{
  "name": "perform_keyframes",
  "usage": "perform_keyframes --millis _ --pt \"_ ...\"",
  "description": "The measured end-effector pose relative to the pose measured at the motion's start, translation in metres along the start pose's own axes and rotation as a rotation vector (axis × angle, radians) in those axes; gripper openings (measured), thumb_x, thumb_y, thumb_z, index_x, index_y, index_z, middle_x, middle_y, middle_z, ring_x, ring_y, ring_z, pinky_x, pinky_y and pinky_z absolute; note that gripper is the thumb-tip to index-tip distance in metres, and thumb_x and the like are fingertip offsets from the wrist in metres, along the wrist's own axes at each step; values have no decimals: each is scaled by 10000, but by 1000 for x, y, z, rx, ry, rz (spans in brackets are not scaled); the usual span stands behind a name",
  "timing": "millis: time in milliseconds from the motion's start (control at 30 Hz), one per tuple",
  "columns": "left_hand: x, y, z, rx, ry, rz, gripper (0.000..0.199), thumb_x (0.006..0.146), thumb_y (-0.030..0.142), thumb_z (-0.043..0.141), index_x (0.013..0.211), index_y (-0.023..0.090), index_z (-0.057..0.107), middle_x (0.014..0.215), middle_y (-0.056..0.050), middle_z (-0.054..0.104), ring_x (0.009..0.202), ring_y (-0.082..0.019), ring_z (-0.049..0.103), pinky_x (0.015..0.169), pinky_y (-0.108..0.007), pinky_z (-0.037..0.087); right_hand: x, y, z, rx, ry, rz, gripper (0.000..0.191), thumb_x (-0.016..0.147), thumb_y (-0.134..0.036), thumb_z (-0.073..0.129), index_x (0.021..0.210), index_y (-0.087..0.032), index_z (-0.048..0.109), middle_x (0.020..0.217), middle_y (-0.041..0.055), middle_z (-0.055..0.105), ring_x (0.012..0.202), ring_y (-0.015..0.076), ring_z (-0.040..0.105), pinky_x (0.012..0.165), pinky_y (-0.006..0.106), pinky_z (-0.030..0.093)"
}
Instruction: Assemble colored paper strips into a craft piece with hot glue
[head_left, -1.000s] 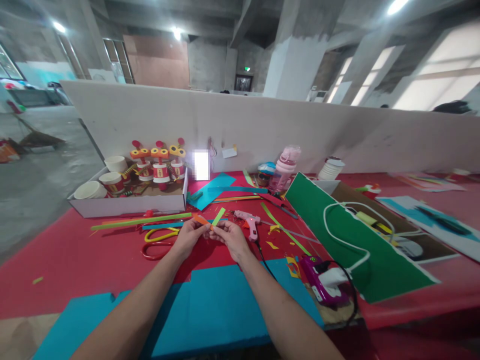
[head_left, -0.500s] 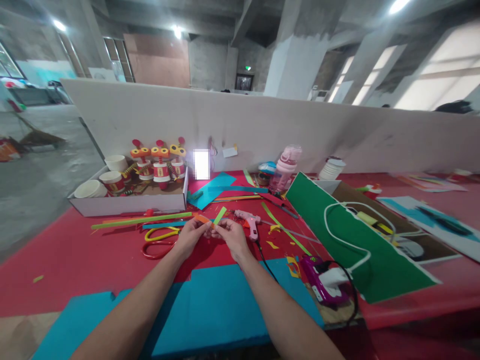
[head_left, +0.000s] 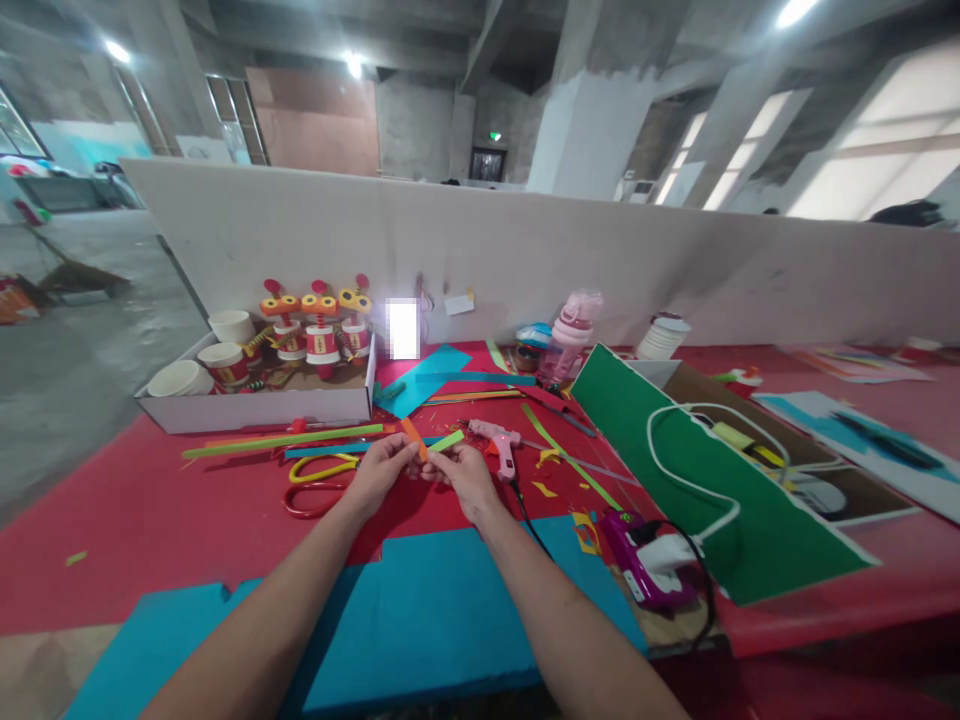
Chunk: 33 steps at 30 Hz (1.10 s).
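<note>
My left hand (head_left: 388,470) pinches an orange paper strip (head_left: 413,436), which points up and to the left. Close beside it, my right hand (head_left: 463,474) grips a green paper strip (head_left: 448,440) that slants up to the right. The two strips meet between my fingertips. Just right of my hands lies a pink glue gun (head_left: 501,443). Scissors with yellow and red handles (head_left: 319,484) rest to the left of my left hand. Long green strips (head_left: 300,438) and a blue strip (head_left: 322,450) lie behind the scissors.
A white box (head_left: 262,408) with paper cups and cup figures stands at the back left. Blue board (head_left: 450,600) covers the front edge. At the right are a purple power socket (head_left: 645,570), a green panel (head_left: 675,480) and a pink bottle (head_left: 574,335).
The orange strip has turned more upright, and the green strip has tilted lower toward the right. Both hands have stayed nearly in place.
</note>
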<state>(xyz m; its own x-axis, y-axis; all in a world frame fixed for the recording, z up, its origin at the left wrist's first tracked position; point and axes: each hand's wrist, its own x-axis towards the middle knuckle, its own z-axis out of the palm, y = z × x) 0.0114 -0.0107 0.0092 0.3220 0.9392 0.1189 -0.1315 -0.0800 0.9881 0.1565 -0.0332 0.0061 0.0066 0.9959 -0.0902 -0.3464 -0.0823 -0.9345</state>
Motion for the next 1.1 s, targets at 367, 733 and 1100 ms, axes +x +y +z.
perform_keyframes --millis 367,733,1100 --pt "-1 3 2 79 79 52 269 746 377 647 660 150 533 538 26 534 473 -81 463 492 -206 357 -2 2 4 25 2 -29 305 550 -354 778 718 -131 654 589 2 642 530 119 615 594 266 551" --pt "-1 2 8 9 26 7 276 716 387 669 794 149 553 612 19 579 476 -76 483 489 -206 379 3 8 5 112 112 -82 270 584 -330 761 710 -125 639 587 12 655 531 125 621 607 276 556" --pt "-2 3 8 -8 22 -22 246 712 358 673 728 141 556 591 7 578 479 -81 491 491 -208 385 3 7 3 55 42 -86 250 611 -327 742 735 -122 672 631 25 663 546 118 615 612 267 541"
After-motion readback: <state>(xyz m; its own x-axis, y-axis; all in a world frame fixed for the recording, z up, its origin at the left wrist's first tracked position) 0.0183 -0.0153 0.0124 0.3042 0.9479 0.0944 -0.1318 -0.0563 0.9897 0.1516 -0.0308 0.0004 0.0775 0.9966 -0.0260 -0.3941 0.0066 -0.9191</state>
